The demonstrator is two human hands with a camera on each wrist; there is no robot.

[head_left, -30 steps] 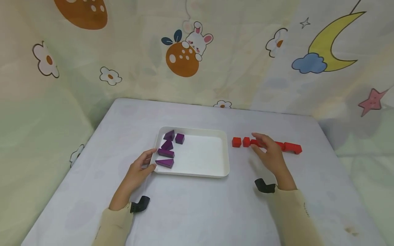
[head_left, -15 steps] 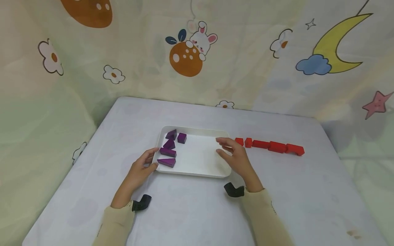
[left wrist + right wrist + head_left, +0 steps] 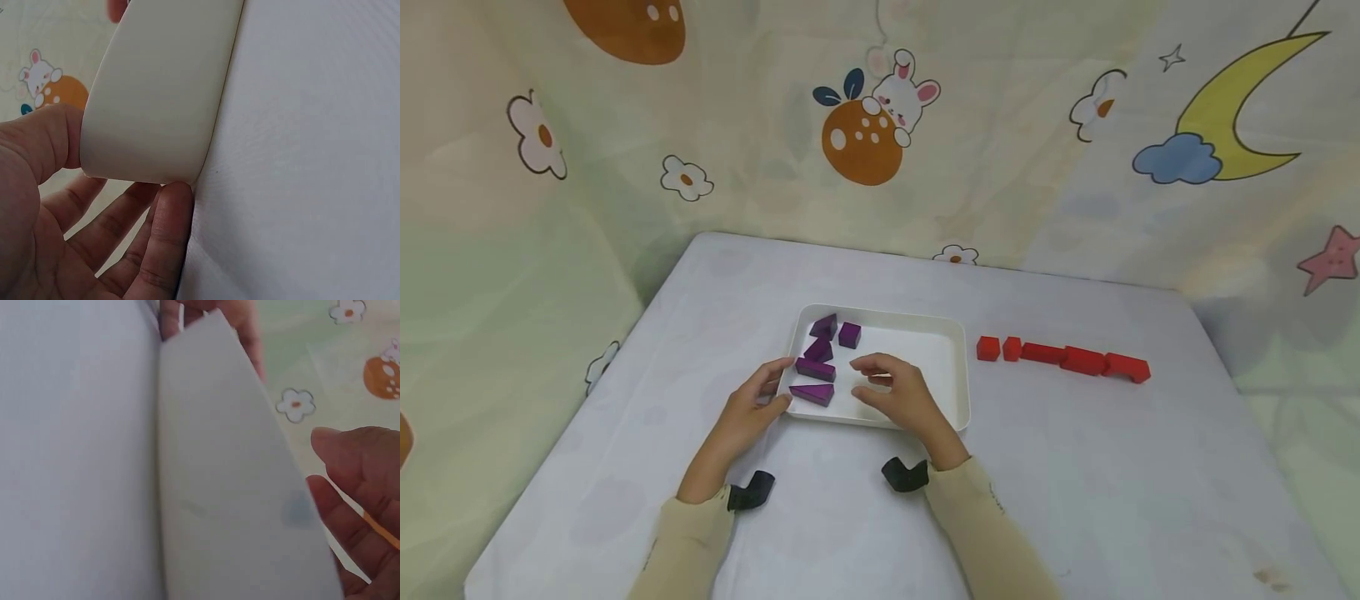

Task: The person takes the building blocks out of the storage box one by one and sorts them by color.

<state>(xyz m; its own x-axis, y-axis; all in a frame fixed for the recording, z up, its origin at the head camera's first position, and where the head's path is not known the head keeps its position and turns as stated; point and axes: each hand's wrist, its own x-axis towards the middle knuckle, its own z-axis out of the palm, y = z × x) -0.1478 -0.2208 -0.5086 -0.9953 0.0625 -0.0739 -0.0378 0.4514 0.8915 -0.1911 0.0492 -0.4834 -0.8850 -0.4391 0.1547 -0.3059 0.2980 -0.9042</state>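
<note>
Five purple blocks (image 3: 820, 360) remain in the white tray (image 3: 951, 329), red blocks (image 3: 1063, 358) lined up at 3 o'clock. Left hand (image 3: 747, 410) grips the tray's corner; right hand (image 3: 898, 396) hovers inside, fingers loosely curled, empty.

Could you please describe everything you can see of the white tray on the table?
The white tray is a shallow rectangle with rounded corners and a raised rim, seemingly plastic, lying flat on the table. Five purple blocks sit in its left end; the rest is bare. The left hand holds its near-left corner, and the right hand hovers over its middle.
</note>
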